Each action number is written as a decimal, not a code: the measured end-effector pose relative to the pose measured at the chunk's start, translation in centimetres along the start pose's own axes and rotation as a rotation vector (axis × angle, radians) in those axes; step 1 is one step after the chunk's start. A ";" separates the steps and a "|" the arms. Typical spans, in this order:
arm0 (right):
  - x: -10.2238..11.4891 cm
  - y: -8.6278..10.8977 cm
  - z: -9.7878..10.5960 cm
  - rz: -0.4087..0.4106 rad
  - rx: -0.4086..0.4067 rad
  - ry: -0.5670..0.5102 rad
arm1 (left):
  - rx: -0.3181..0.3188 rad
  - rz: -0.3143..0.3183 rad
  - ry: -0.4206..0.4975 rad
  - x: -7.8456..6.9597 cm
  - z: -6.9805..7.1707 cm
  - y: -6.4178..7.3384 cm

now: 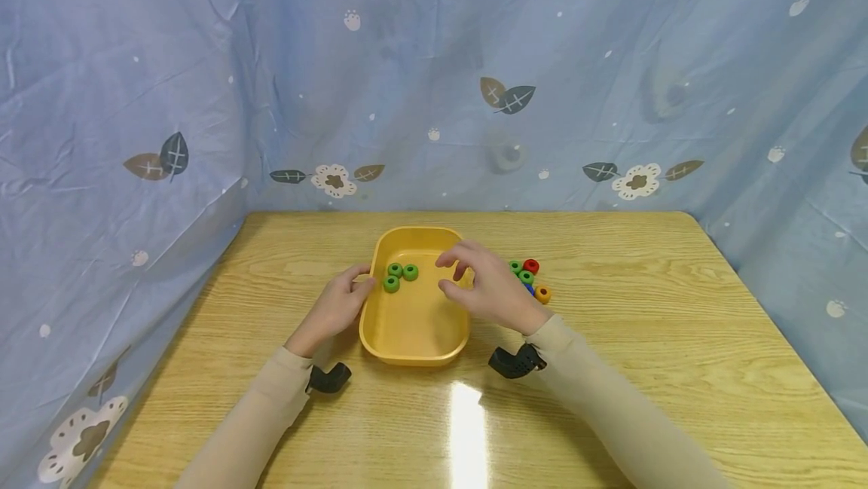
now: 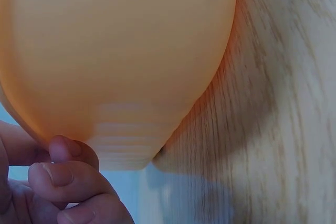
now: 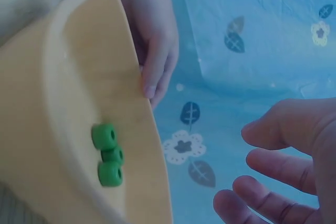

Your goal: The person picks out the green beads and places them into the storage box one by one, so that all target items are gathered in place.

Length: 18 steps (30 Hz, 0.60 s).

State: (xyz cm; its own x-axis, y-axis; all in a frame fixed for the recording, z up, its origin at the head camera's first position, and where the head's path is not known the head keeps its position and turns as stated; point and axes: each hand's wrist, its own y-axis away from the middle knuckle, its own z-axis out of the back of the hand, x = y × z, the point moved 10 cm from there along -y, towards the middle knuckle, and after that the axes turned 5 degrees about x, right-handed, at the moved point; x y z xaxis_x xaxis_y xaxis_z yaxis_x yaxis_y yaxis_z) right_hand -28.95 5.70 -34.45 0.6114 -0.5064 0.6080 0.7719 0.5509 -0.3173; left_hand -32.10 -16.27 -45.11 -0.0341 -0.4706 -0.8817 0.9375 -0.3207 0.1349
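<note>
A yellow plastic bin (image 1: 415,359) stands on the table with three green beads (image 1: 392,283) inside, close to its left wall. My left hand (image 1: 339,301) grips the bin's left rim. In the left wrist view, curled fingers (image 2: 73,182) lie against the bin's outer wall (image 2: 126,66). Over the bin's right side hovers my right hand (image 1: 491,285), thumb and fingers spread apart with nothing between them. The right wrist view shows the green beads (image 3: 109,173) with holes through them, grouped together below the hand.
Right of the bin, partly behind my right hand, lies a cluster of loose beads: green (image 1: 526,276), red (image 1: 531,267), blue (image 1: 529,288) and orange (image 1: 542,294). The wooden table (image 1: 644,338) meets a blue patterned cloth (image 1: 420,97) at the back and sides.
</note>
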 end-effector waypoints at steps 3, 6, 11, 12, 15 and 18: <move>-0.6 0.9 0.8 -0.012 -0.024 0.016 | 0.000 -0.002 -0.003 0.0 0.0 0.0; -1.5 1.7 1.7 -0.035 -0.049 0.031 | 0.000 -0.005 -0.006 0.1 0.0 -0.1; -3.1 3.2 2.6 -0.076 -0.060 0.040 | -0.006 0.001 -0.009 0.1 0.0 -0.1; -3.4 3.5 2.7 -0.085 -0.057 0.034 | -0.008 0.001 -0.010 0.1 0.0 -0.1; -4.3 4.3 2.8 -0.113 -0.049 0.026 | -0.012 0.003 -0.014 0.1 0.0 -0.1; -5.0 5.0 2.9 -0.126 -0.045 0.021 | -0.016 0.004 -0.016 0.1 0.0 -0.1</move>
State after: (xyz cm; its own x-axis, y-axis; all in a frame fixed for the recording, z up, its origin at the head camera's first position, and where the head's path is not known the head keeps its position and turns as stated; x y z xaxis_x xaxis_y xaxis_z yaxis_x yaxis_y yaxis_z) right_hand -28.69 12.89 -36.97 0.5123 -0.5839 0.6298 0.8495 0.4520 -0.2721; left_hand -32.16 -16.30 -45.18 -0.0355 -0.4849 -0.8739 0.9432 -0.3051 0.1310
